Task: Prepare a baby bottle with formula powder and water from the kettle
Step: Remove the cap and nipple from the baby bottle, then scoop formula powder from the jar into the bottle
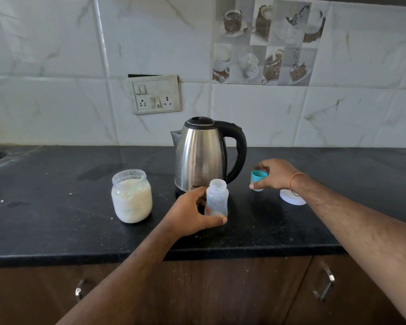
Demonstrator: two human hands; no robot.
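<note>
Left hand (192, 213) round bottle (217, 199); "MIL…" on kettle (202, 158)

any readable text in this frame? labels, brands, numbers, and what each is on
"MIL": start of a brand mark low on the steel kettle; the rest is hidden behind the baby bottle in the left hand's grip.
Baby bottle: coloured print on its side, too blurred to read.
Formula jar: faint marks on the glass, unreadable.
Switch panel and teal cap at the right hand: no text visible.
</note>
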